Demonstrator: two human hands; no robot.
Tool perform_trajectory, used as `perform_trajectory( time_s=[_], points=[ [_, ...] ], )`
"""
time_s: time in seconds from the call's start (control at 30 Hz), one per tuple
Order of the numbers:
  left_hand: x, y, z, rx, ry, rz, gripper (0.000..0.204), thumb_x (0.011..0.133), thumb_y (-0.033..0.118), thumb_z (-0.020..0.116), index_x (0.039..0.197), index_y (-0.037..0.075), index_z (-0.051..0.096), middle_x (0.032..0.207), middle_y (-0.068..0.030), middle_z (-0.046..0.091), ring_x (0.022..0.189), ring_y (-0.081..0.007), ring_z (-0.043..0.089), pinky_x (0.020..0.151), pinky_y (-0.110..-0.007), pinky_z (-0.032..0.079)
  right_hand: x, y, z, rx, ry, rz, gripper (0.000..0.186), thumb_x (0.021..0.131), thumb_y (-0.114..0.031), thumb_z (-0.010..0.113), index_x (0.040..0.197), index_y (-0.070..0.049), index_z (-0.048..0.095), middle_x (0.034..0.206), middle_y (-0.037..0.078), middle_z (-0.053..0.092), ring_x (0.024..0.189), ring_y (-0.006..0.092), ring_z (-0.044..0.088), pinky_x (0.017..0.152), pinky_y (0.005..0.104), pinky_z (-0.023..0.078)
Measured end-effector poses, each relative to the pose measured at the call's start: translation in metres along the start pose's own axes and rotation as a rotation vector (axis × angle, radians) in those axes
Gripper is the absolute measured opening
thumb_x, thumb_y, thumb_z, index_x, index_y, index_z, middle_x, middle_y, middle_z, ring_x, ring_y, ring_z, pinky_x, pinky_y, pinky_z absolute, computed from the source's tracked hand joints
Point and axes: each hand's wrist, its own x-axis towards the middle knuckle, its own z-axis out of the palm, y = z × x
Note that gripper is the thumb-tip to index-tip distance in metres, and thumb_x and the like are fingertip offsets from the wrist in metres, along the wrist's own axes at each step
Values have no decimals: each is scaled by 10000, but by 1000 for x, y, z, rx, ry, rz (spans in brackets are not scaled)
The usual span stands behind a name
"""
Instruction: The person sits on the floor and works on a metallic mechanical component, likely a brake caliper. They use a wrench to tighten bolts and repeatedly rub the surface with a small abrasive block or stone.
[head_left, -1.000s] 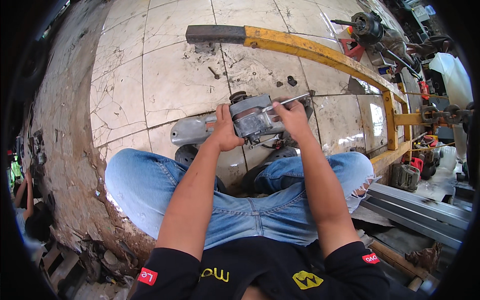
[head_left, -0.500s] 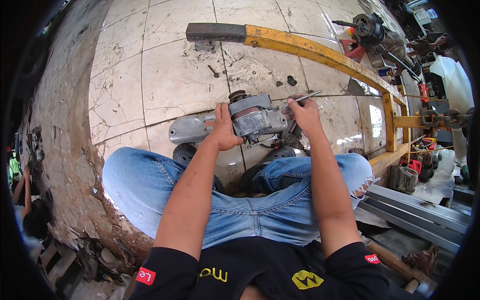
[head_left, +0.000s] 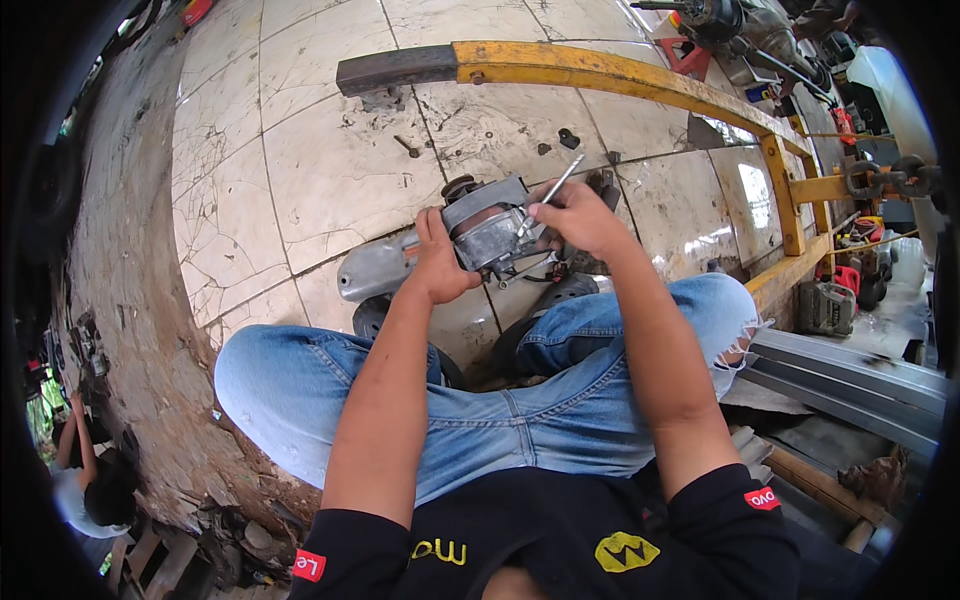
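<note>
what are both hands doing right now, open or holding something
Left hand: holding the grey cast-metal housing by its left side.
Right hand: closed on a slim silver metal rod.

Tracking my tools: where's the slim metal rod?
In the head view, right of centre, the slim metal rod is in the right hand, its lower end at the grey metal housing.

A yellow metal frame with a dark end stretches above a cracked tiled floor, where a bolt lies. A chain meets the frame at right, near silvery metal channels; another person appears at far left.
</note>
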Motion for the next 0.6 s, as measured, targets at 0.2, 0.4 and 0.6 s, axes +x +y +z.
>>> perform_trajectory(
  time_s=[0.2, 0.4, 0.6],
  points=[
    [0, -8, 2, 3, 31, 20, 1359, 544, 227, 883, 1501, -101, -24, 1558, -315, 28, 1490, -425, 147, 1209, -379, 264, 5, -4, 1, -40, 158, -131, 188, 921, -121, 644, 1037, 26, 631, 791, 100, 668, 583, 182, 668, 560, 338, 516],
    [2, -2, 4, 6, 34, 49, 1324, 545, 211, 871, 1495, -89, 0, 1535, -295, 75, 1452, -425, 215, 1191, -384, 289, 30, 1, 7, -332, -27, -334, 124, 931, -69, 639, 1023, 3, 599, 761, 78, 636, 596, 161, 632, 579, 326, 495],
    [1, -11, 7, -7, 77, 64, 1306, 539, 205, 868, 1491, -74, 18, 1519, -274, 108, 1431, -423, 247, 1187, -395, 298, 24, -4, 12, -331, -49, -241, 93, 935, -53, 621, 1003, 6, 598, 729, 73, 619, 620, 167, 646, 622, 338, 503]
  ],
)
